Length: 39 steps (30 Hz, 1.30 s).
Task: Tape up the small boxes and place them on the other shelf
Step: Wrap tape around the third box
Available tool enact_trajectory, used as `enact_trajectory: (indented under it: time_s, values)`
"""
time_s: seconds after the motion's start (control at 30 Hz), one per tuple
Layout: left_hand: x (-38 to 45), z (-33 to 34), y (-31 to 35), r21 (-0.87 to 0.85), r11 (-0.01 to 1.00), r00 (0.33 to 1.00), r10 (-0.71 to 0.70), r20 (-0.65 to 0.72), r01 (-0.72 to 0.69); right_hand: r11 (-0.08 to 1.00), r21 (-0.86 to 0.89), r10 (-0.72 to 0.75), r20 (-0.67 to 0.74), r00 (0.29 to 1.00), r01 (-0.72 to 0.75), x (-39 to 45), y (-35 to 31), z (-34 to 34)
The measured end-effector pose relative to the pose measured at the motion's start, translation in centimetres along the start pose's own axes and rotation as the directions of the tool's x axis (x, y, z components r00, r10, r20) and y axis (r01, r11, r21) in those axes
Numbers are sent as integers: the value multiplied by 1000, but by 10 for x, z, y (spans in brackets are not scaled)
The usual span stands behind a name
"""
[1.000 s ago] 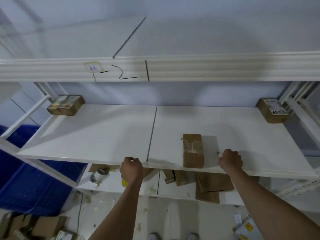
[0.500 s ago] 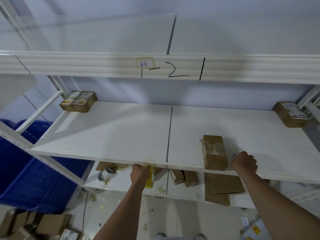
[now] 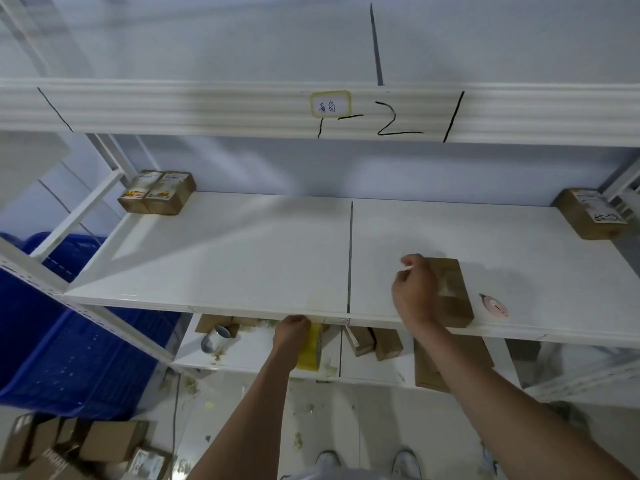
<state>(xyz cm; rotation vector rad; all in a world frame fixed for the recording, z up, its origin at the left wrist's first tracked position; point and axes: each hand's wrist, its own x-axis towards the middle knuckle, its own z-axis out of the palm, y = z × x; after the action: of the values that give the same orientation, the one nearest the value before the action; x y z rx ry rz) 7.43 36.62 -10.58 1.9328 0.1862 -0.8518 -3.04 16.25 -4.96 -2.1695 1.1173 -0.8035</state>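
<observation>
Taping goes best, I judge, if the left hand (image 3: 291, 330), curled round the yellow tape roll (image 3: 310, 348) just under the near shelf edge, keeps the strip taut while the right hand (image 3: 414, 292) lays it along the seam of the small box (image 3: 450, 292). The right hand's fingers are curled over the box's left side, apparently pinching something thin; whether that is the tape end I cannot tell. The box lies on the white shelf (image 3: 242, 258), near its front edge, right of the panel seam. Just right of it lies a small pink cutter (image 3: 495, 304). At the far left corner stands a pair of labelled boxes (image 3: 157, 192), at the far right corner another labelled box (image 3: 588, 213). Blue crates (image 3: 52, 341) stand low on the left, and more cardboard lies on the lower shelf (image 3: 249, 358).
</observation>
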Motion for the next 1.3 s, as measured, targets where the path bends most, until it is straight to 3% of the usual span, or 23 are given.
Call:
enact_trajectory:
  time_s: [0.07, 0.1, 0.13, 0.23, 0.3, 0.4, 0.77, 1.03, 1.13, 1.23, 1.3]
  values:
    - [-3, -1, 4, -4, 1000, 999, -30, 18, 30, 994, 100, 34, 128, 991, -47, -21, -16, 21]
    - [-3, 0, 4, -8, 999, 999, -38, 22, 38, 981, 124, 116, 234, 965, -148, -30, -23, 33]
    - [-2, 1, 3, -18, 999, 999, -42, 23, 43, 948, 136, 228, 346, 910, -289, -41, -30, 45]
    - [-3, 2, 2, -88, 994, 997, -66, 36, 69, 747, 38, 541, 545, 640, -664, -62, -38, 76]
    - [-4, 2, 5, -131, 985, 993, -108, 51, 114, 670, 6, 593, 598, 540, -742, -71, -35, 85]
    - [-2, 3, 10, -214, 960, 984, -178, 23, 179, 621, 19, 590, 647, 483, -784, -75, -29, 92]
    - [2, 5, 23, -298, 927, 965, -256, -55, 229, 532, 38, 608, 678, 413, -846, -69, -29, 103]
    - [12, 10, 38, -218, 953, 963, -240, -119, 210, 610, 23, 565, 688, 455, -792, -57, -34, 104]
    - [17, 12, 33, -166, 964, 969, -225, -106, 206, 592, 25, 557, 709, 432, -806, -48, -38, 96]
    - [15, 11, 35, -249, 937, 954, -278, -109, 245, 600, -9, 553, 727, 407, -800, -38, -35, 96]
    - [15, 11, 39, -270, 930, 953, -285, -105, 248, 613, 8, 553, 710, 436, -790, -33, -36, 100]
